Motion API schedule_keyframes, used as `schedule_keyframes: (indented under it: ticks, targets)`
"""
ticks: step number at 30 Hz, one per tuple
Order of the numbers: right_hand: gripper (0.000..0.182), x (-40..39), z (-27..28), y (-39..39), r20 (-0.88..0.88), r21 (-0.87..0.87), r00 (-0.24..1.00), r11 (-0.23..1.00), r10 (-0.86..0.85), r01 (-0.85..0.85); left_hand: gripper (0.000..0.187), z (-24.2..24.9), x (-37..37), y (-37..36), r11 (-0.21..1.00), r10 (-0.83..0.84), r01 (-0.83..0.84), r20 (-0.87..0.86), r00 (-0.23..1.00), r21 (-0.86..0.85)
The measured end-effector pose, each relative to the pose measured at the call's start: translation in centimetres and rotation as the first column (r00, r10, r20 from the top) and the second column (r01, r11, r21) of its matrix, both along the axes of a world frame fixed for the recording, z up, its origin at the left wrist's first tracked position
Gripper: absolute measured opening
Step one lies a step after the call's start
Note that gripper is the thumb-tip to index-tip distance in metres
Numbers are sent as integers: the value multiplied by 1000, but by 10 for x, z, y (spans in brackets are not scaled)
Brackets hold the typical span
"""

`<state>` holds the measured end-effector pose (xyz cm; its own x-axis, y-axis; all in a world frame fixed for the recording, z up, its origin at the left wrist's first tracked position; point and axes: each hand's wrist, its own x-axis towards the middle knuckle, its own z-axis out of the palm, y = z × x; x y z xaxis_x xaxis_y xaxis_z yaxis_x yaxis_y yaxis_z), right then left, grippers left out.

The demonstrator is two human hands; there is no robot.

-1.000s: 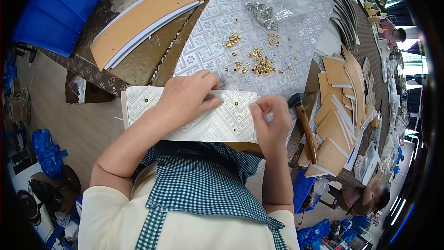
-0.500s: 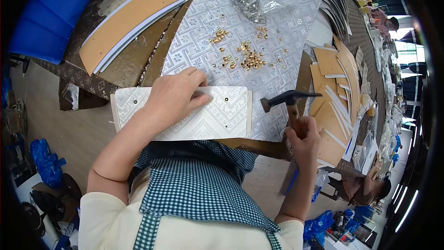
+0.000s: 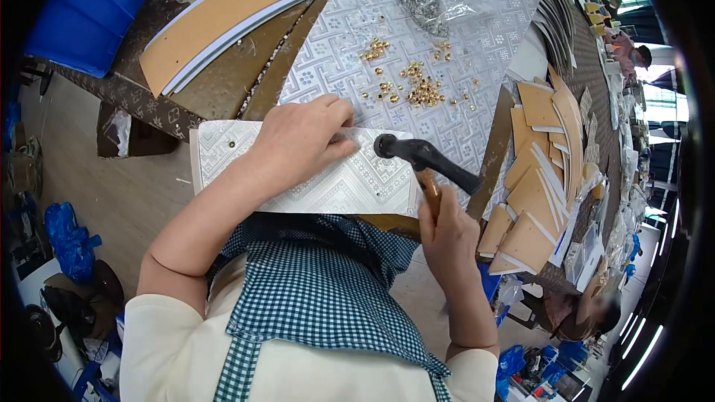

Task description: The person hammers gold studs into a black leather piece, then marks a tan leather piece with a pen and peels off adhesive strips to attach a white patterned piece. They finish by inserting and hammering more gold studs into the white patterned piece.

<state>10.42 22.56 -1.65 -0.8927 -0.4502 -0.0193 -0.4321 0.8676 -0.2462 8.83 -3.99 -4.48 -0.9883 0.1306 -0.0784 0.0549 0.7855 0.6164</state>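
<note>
right hand [image 3: 447, 234] grips hammer [image 3: 424, 156] | left hand [image 3: 302, 141] flat, pressing panel [image 3: 335, 186] | rivets [image 3: 421, 89] beyond

A single head-worn camera looks steeply down and forward over the person's own chest onto the bench [image 3: 223, 97]. It sits close above the left hand [image 3: 298, 145] and right hand [image 3: 447, 234]. The wide fisheye lens bends the edges, so floor shows left and far workstations right.
</note>
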Motion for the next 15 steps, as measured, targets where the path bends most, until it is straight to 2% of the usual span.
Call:
schedule_keyframes:
  ticks: [2,3,5,6,7,9,12,13,14,15]
  targets:
    - [21,-5,17,4,-18,-46,1000,999,8,-9,27,-1,-1,-1,1000,-3,3,-15,1000,11]
    - [21,-5,25,4,-104,-118,994,992,29,-42,27,-1,0,-1,1000,-8,8,-13,1000,16]
    - [23,-7,35,10,-342,-388,937,919,-76,-67,27,-1,-1,-1,1000,-12,12,-4,1000,16]
    - [21,5,48,5,-155,-716,934,688,-320,117,27,-1,0,-1,1000,-11,11,5,1000,18]
    - [19,4,65,0,-168,-834,942,552,-290,22,27,-1,1,-1,1000,-7,7,14,1000,17]
    - [21,3,72,-2,-264,-928,937,325,-228,-183,27,1,0,-1,1000,-3,3,22,1000,10]
    - [21,13,13,15,-253,-712,943,702,-216,-30,28,2,0,0,1000,3,-3,20,1000,16]
    - [15,6,18,12,-329,-162,940,974,95,-155,28,2,1,0,1000,10,-10,17,1000,15]
    - [17,3,6,1,81,37,995,998,-50,47,28,1,1,1,1000,13,-14,12,1000,12]
    - [15,3,0,6,129,-49,988,994,-89,96,28,2,0,1,1000,9,-9,6,1000,6]
